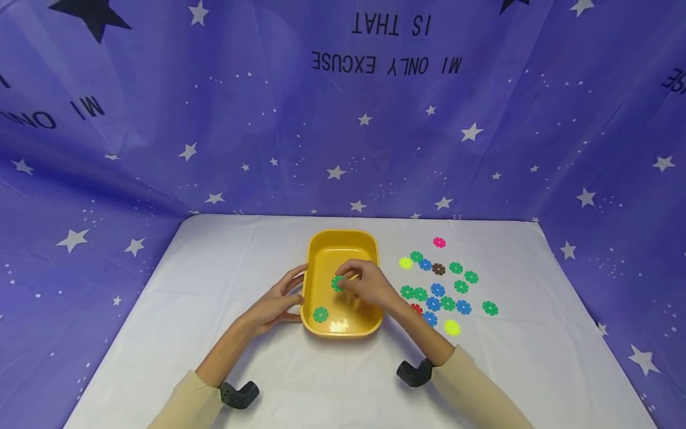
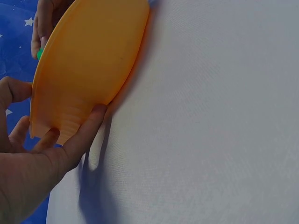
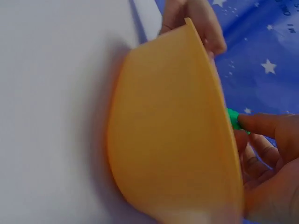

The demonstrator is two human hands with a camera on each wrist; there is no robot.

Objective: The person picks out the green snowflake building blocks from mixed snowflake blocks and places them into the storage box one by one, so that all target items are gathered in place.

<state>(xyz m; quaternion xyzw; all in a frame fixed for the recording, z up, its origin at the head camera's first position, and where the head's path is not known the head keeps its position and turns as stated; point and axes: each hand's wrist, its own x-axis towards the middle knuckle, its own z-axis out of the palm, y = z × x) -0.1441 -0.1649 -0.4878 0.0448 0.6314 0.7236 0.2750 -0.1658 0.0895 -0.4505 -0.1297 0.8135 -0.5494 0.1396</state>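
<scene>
My right hand (image 1: 368, 285) is over the inside of a yellow tray (image 1: 343, 234), its thumb and forefinger pinching a green notched plastic disc (image 1: 336, 283). The same pinched disc (image 3: 232, 117) shows at the tray's rim in the right wrist view. Another green disc (image 1: 320, 314) lies flat on the tray's floor, near the front left corner. On the tray's left side, my left hand (image 1: 270, 308) has its fingers spread against the outer wall. In the left wrist view one fingertip (image 2: 99, 108) touches that wall low down, close to the tablecloth.
Right of the tray, loose notched discs lie scattered on the white tablecloth (image 1: 514, 256): several green and blue ones, two yellow, a pink disc (image 1: 439, 242), a brown disc (image 1: 438, 269) and a red one partly behind my right forearm. A purple star-patterned curtain (image 1: 300, 149) stands behind.
</scene>
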